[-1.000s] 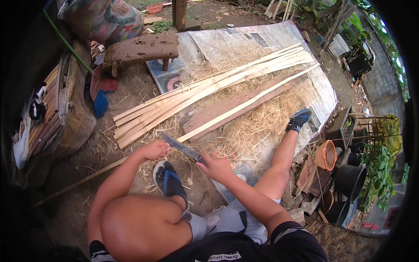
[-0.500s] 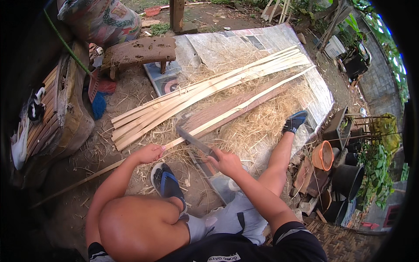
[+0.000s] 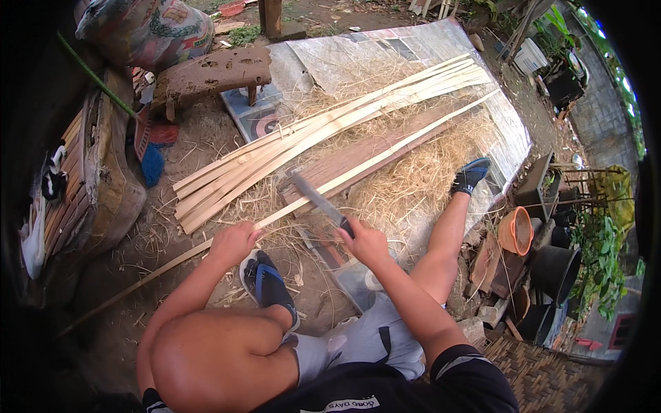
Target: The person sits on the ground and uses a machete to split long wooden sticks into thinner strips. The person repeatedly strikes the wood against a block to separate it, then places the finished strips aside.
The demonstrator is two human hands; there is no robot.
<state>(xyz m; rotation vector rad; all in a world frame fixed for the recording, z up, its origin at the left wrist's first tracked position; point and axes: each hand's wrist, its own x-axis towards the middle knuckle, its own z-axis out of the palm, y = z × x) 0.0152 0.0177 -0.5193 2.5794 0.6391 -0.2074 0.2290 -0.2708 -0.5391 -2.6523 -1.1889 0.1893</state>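
We are gripping one long bamboo strip (image 3: 385,155) in our left hand (image 3: 233,242), our right hand (image 3: 365,242) clasping one knife (image 3: 318,199).

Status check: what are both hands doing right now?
Left hand grips bamboo strip. Right hand holds knife, blade on strip. Shavings underneath, nothing blocking.

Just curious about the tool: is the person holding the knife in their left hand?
No, the right hand grips the knife, while the left hand holds the long bamboo strip.
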